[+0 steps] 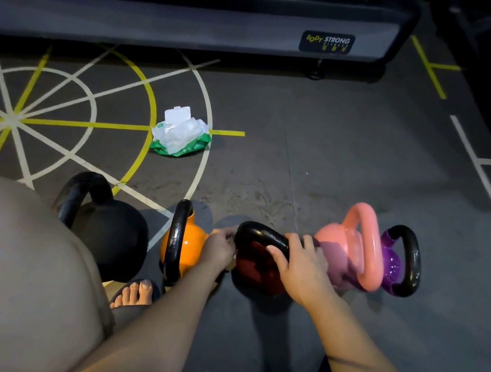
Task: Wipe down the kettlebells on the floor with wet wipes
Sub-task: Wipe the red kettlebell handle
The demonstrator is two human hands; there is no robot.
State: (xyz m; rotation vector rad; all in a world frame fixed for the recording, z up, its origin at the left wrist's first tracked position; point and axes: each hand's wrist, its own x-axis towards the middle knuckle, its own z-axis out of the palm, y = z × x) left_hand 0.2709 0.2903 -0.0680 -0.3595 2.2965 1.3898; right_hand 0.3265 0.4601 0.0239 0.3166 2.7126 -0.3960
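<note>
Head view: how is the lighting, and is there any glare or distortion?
Head view: dim overall, with the far corners nearly black; the wipes pack looks overexposed; glare spots show on the orange kettlebell and the purple kettlebell; wide-angle distortion bows the machine base.

Fingertips of the left hand (220, 248) hidden behind the red kettlebell (256, 270) handle; whether they hold anything cannot be told. Right hand (305, 269) covers part of the pink kettlebell (334, 238) just beyond it.

Gym: kettlebells (353, 252) on marked rubber floor (305, 170), branded fitness equipment (326, 42) behind.
</note>
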